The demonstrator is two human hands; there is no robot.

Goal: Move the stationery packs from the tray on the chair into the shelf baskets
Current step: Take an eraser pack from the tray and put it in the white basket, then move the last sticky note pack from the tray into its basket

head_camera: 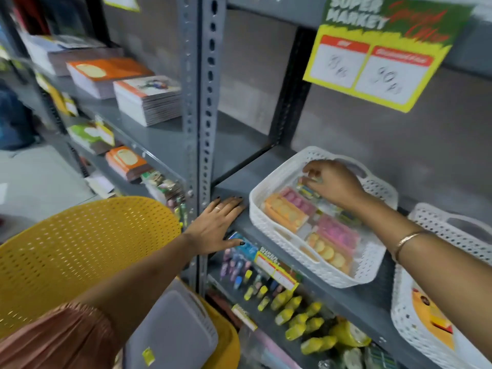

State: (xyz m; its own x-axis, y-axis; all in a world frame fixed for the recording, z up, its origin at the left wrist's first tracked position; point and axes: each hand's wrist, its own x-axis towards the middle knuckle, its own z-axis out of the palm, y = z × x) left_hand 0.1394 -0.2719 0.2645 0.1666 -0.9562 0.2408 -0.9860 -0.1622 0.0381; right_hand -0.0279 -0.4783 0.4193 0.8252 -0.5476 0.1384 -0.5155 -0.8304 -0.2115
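A grey plastic tray (170,331) sits on the yellow perforated chair (80,249). The left hand (215,225) lies flat on the grey metal shelf (332,291), fingers spread. Inside the white woven basket (277,177), the right hand (332,182) pinches a small multicoloured stationery pack (306,189), its long axis running toward the shelf's front-right.

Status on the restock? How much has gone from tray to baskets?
Done: several orange and pink packs already lie in the white basket on the shelf. In hand: the right hand is inside that basket on a small pack, apparently placing it; the left hand rests flat on the shelf edge. Left: the grey tray on the yellow chair looks nearly empty where visible.
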